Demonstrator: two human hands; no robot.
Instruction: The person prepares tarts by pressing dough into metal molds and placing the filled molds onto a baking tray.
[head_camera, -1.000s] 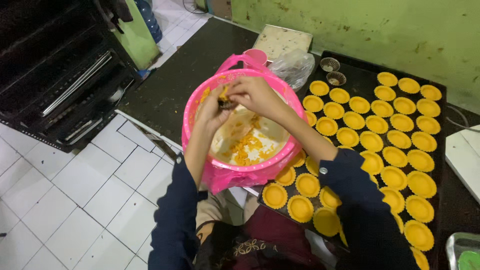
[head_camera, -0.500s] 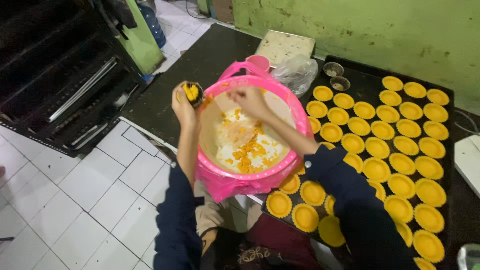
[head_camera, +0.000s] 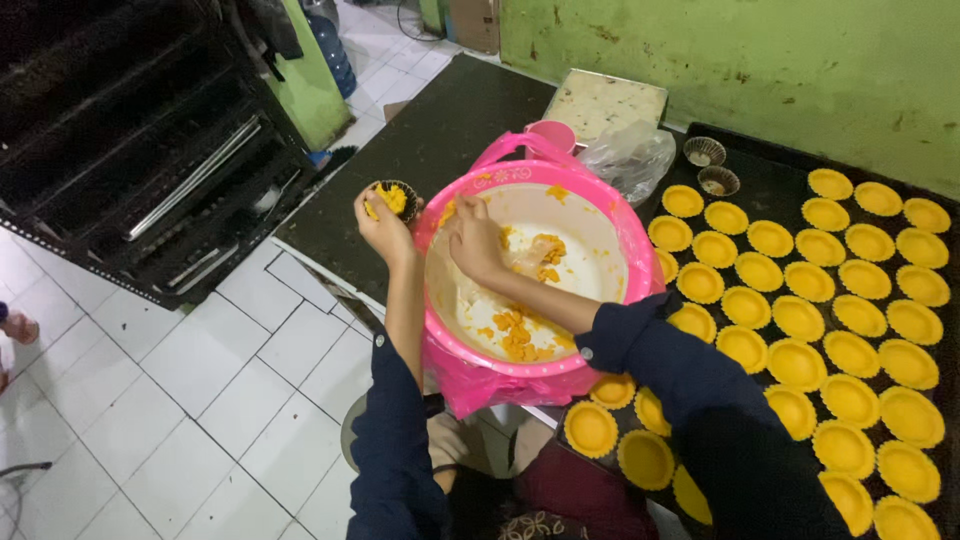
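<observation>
The left hand (head_camera: 383, 225), its grip closed round a small dark fluted tart tin with yellow dough (head_camera: 394, 198), should hold level beside the pink plastic basin (head_camera: 620, 225) at the table's front edge while the right hand (head_camera: 474, 240), fingers curled loosely and grasping nothing clearly visible, pinches a modest lump.

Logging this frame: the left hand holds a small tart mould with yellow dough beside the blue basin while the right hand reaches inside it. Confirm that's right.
One detail is wrong: the basin is pink, not blue, as the head view shows. The left hand does hold a small tart mould with yellow dough beside it, and the right hand reaches inside.
</observation>
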